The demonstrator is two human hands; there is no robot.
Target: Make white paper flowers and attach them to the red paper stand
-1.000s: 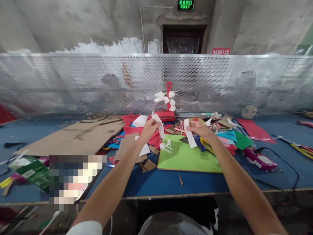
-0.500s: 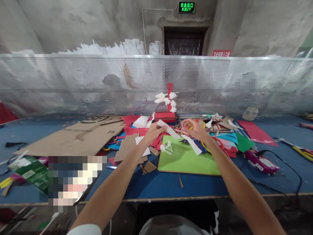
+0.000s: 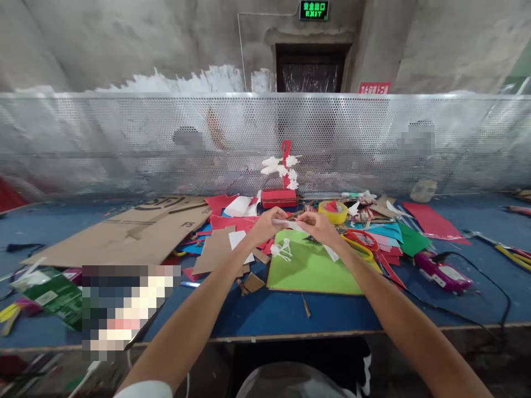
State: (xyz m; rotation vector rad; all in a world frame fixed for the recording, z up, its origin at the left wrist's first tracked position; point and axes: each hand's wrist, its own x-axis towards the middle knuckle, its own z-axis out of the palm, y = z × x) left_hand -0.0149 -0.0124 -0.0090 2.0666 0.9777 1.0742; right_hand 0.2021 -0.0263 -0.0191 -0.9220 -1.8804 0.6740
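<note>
My left hand (image 3: 267, 223) and my right hand (image 3: 316, 225) meet above the far edge of a green sheet (image 3: 315, 268). Both pinch the same white paper strip (image 3: 290, 224), which stretches flat between them. A second white strip (image 3: 332, 253) hangs below my right hand over the green sheet. Small white cut-out shapes (image 3: 281, 250) lie on the sheet's left corner. A red stand with white paper flowers (image 3: 283, 177) rises behind my hands.
Flat brown cardboard (image 3: 124, 232) lies at the left. Coloured paper scraps (image 3: 390, 232), yellow tape roll (image 3: 333, 211) and scissors (image 3: 363, 243) crowd the right. A purple glue gun (image 3: 442, 272) with cable sits further right. A perforated metal screen (image 3: 166, 138) backs the blue table (image 3: 265, 312).
My hands came together from apart. Each held its own white strip a second ago; now both pinch one strip between them, and the tape roll and scissors are uncovered.
</note>
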